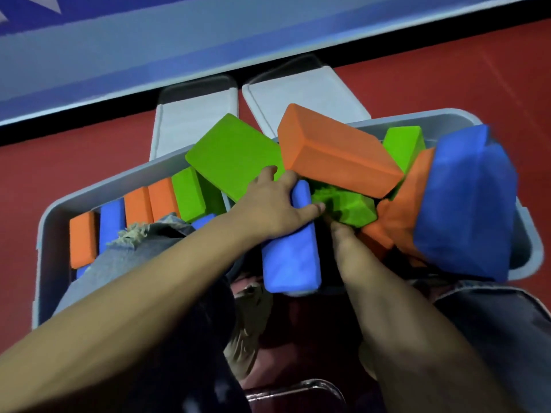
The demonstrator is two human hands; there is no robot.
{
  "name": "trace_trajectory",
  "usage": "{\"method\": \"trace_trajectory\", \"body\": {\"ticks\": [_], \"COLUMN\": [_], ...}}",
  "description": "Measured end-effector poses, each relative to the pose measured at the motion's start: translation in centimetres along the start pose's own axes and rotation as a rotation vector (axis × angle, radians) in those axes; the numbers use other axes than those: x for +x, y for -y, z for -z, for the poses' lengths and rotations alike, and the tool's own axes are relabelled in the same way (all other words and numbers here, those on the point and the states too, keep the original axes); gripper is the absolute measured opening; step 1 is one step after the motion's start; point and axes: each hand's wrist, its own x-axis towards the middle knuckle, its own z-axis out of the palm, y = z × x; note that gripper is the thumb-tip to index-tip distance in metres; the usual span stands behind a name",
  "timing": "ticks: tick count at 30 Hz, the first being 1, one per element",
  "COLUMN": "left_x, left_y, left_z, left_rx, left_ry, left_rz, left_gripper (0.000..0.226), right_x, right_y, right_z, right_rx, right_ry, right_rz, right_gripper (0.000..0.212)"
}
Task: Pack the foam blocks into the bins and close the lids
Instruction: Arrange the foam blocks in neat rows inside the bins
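Observation:
Two grey bins sit side by side on the red floor. The left bin [47, 234] holds a row of upright orange, blue and green foam blocks. The right bin [527, 248] is heaped with loose blocks: a big orange block [337, 150], a big green block [235, 153] leaning across both bins, a green block [348, 204] and a large blue block [465, 204] at the right. My left hand [274, 204] grips the top of an upright blue block [292, 248]. My right hand [343, 231] reaches down beside it, its fingers hidden among the blocks.
Two grey lids [193, 114] [304, 93] hang open behind the bins. A blue and grey wall panel [208, 40] runs across the back. My denim-clad knees [143, 254] press against the bins' near side. A clear chair edge [298, 389] shows below.

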Motion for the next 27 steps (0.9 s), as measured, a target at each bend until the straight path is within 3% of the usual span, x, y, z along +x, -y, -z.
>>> {"method": "trace_trajectory", "body": {"ticks": [1, 4, 6, 8, 18, 27], "left_x": [0.0, 0.6, 1.1, 1.6, 2.2, 4.4], "left_y": [0.2, 0.6, 1.0, 1.5, 0.8, 0.5], "left_z": [0.0, 0.6, 1.5, 2.7, 4.0, 0.8], "left_rx": [-0.018, -0.080, -0.110, -0.170, -0.082, 0.076], "left_ry": [-0.008, -0.015, -0.001, -0.004, -0.051, 0.087], "left_rz": [0.005, 0.045, 0.074, 0.104, 0.105, 0.080], "left_gripper": [0.068, 0.050, 0.031, 0.025, 0.034, 0.055], "right_x": [1.1, 0.9, 1.2, 0.8, 0.0, -2.7], "right_y": [-0.3, 0.5, 0.5, 0.6, 0.3, 1.2], "right_z": [0.0, -0.6, -0.9, -0.9, 0.4, 1.6], "right_rx": [0.141, -0.233, -0.192, -0.319, -0.469, -0.469], "right_ry": [-0.083, -0.277, -0.378, -0.425, -0.517, -0.686], "right_rz": [-0.077, 0.026, 0.032, 0.068, 0.226, 0.403], "right_gripper": [0.054, 0.063, 0.077, 0.084, 0.087, 0.086]}}
